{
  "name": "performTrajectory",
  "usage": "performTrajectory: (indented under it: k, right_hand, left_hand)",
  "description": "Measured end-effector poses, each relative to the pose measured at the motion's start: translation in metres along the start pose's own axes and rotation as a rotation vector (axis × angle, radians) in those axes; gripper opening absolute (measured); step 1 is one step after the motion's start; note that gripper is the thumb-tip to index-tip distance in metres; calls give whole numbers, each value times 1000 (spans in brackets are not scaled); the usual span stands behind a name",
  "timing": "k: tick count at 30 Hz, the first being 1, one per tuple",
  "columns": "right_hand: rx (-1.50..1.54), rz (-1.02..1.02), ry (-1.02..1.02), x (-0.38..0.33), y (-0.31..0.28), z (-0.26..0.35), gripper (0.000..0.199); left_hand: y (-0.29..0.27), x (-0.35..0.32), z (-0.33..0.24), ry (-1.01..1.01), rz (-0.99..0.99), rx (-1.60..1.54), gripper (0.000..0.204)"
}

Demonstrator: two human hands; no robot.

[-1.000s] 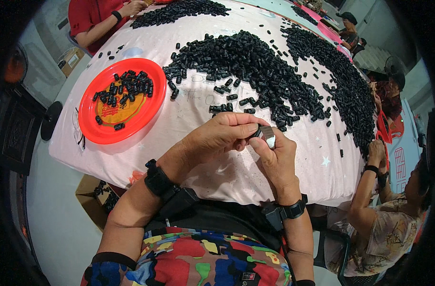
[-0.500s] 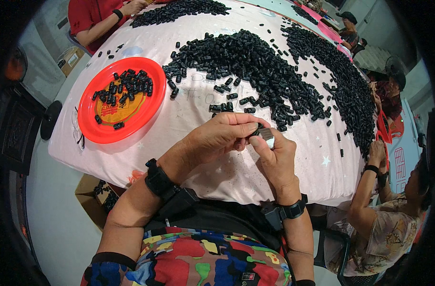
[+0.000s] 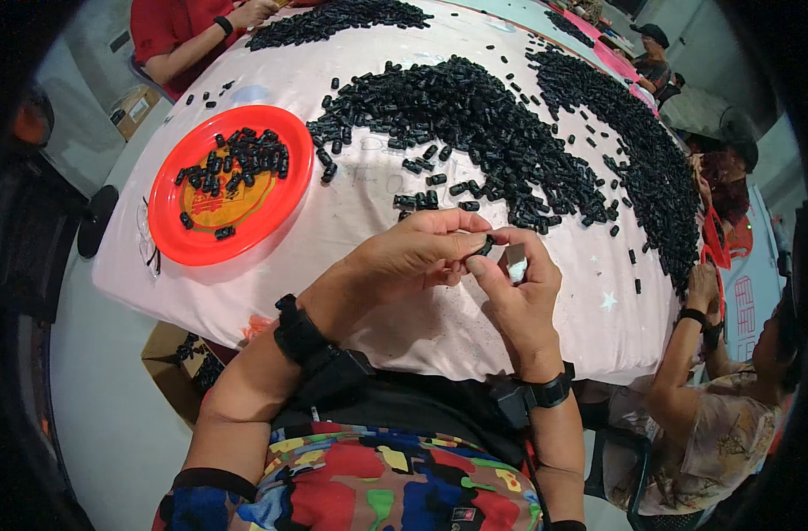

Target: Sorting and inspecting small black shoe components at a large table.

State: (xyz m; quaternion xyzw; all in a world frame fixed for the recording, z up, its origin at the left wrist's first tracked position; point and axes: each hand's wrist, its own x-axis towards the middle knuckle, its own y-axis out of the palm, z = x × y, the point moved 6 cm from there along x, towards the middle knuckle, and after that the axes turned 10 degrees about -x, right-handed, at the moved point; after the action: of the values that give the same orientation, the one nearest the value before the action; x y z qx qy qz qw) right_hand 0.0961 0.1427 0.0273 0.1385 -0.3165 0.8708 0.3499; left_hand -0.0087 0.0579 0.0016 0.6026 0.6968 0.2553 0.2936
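Observation:
Over the near part of the table, my left hand (image 3: 426,250) pinches a small black cylindrical plastic piece (image 3: 484,247) between thumb and fingers. My right hand (image 3: 523,288) is closed around a flat, shiny metal blade (image 3: 516,263), most of it hidden in the fingers. Its thumb and index finger also touch the black piece. Just beyond my hands spreads a large pile of similar black pieces (image 3: 475,115). To the left, a round red tray (image 3: 163,217) holds several more of them on its yellow-patterned bottom.
A pale pink cloth (image 3: 404,332) covers the table. Glasses (image 3: 147,243) lie beside the tray; a cardboard box (image 3: 169,372) with black pieces stands below the left edge. A co-worker (image 3: 705,425) sits close at right, another (image 3: 178,44) at far left. Another long pile (image 3: 638,168) runs along the right.
My right hand has shifted slightly right and turned, so the blade now stands more upright and apart from the black piece. My left hand keeps its pinch.

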Motion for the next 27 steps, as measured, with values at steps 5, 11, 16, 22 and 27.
performTrajectory:
  k: [5,11,16,22,27]
  right_hand:
    - [23,74,16,2,0,3,29]
    - [194,94,59,2,1,-5,24]
    - [337,77,104,1,2,-8,18]
    - [234,41,183,-1,-4,-12,14]
    - [280,30,161,-2,-4,-12,14]
  left_hand:
    - [4,-2,-1,-6,38,-55,39]
    - [9,-3,-3,-6,23,-56,41]
    - [12,-2,-1,-12,56,-58,41]
    - [10,-2,2,-40,119,-120,40]
    - [11,-1,3,-38,70,-140,40]
